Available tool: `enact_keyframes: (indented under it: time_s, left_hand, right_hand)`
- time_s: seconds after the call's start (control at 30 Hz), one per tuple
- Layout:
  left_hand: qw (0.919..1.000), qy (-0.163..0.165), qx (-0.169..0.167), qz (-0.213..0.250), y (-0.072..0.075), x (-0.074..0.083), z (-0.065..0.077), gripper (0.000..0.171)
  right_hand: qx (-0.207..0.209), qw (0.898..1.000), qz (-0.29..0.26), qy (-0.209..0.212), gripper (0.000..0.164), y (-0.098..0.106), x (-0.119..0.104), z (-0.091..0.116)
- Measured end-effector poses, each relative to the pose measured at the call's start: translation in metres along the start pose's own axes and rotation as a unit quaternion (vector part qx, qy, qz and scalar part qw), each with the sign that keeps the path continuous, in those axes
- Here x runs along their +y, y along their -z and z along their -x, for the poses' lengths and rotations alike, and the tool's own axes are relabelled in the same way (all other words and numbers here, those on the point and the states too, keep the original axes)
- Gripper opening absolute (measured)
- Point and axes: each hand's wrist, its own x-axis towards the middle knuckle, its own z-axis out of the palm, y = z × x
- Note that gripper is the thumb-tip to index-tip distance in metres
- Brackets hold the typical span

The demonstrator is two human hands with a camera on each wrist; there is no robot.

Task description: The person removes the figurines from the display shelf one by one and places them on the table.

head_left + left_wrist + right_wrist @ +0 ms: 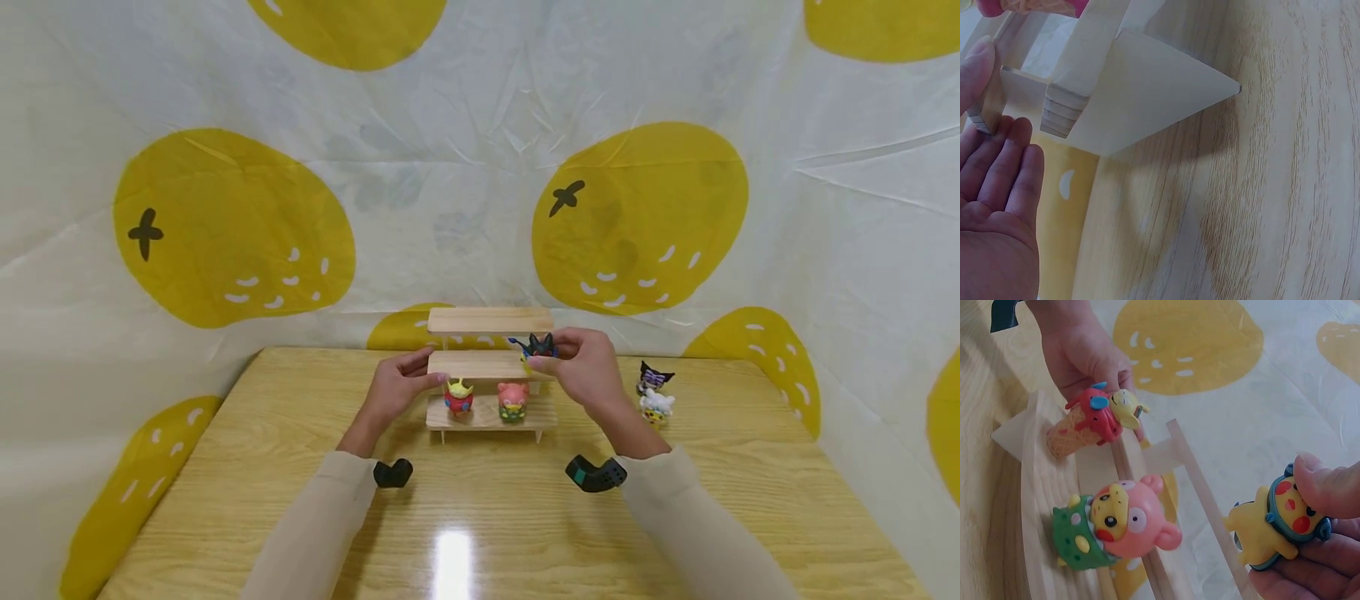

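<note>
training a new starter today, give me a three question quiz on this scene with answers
1. True or false: the pink-hooded figure is on the lowest tier of the wooden shelf.
2. Which hand holds the dark-hooded figure?
3. Pick one: how many figures are on the table, to the right of the shelf? A: one. B: two. C: four.

Key: 1. True. 2. The right hand. 3. B.

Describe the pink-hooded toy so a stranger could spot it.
A three-step shelf stands on the wooden table. In the head view, the pink-hooded toy sits on the lowest step, at right. Its pink ears and green body distinguish it from the red toy beside it.
</note>
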Motion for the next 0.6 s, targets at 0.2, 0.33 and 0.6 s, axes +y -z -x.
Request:
enact_keyframes:
  time_s: [0.2, 0.33, 0.6]
  left_hand:
    - [1.0000, -0.002, -0.001, 0.005, -0.001, -0.003, -0.001, 0.072]
    - [1.0000, -0.003, -0.002, 0.004, -0.003, -0.001, 0.000, 0.071]
    - [1.0000, 0.001, 0.000, -0.003, -0.001, 0.001, -0.001, 0.070]
  right_hand:
    - [-0.002, 1.000, -0.003, 0.001, 0.023, 0.009, 0.008, 0.003]
    - [0.005, 1.000, 0.003, -0.012, 0.024, 0.015, 0.012, 0.006]
    - [0.009, 1.000, 0.009, -0.021, 0.030, 0.025, 0.011, 0.010]
